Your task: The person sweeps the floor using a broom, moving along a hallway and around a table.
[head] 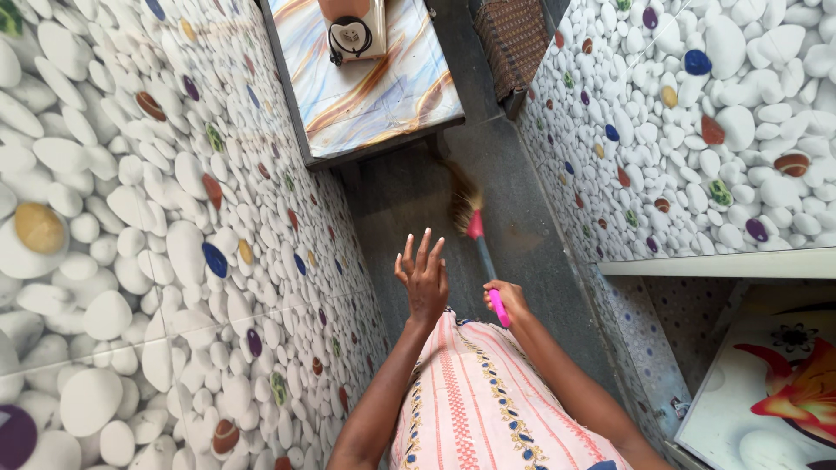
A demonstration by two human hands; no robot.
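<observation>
Narrow passage, pebble-print walls (pixel 131 261) both sides; grey floor (pixel 522 226) runs ahead between them.

Your right hand (pixel 509 300) is closed round the pink grip of the broom (pixel 477 239); the handle slants up and away from you; the straw head sits on the floor near mid-passage, blurred, so you look to be mid-stroke.

Your left hand (pixel 422 274) is raised in front of you, fingers spread apart, holding nothing, touching nothing; it hovers near the left wall but apart from it.

Progress, as a judgement only: sweeping is in hand; the floor around the bristles looks dull and faintly dusty, with no heap of dirt that I can make out; I cannot tell which stretch is already swept; the strip past the broom, under the marbled table (pixel 374 87), and the edge along the right wall appear left to do; the floor closest to you is hidden by your striped pink dress (pixel 479 409).

Further off: a white appliance with a black cord (pixel 350 35) on the table; a brown woven thing (pixel 514 39) at the far right; a flower-print panel (pixel 775 392) low at right.
</observation>
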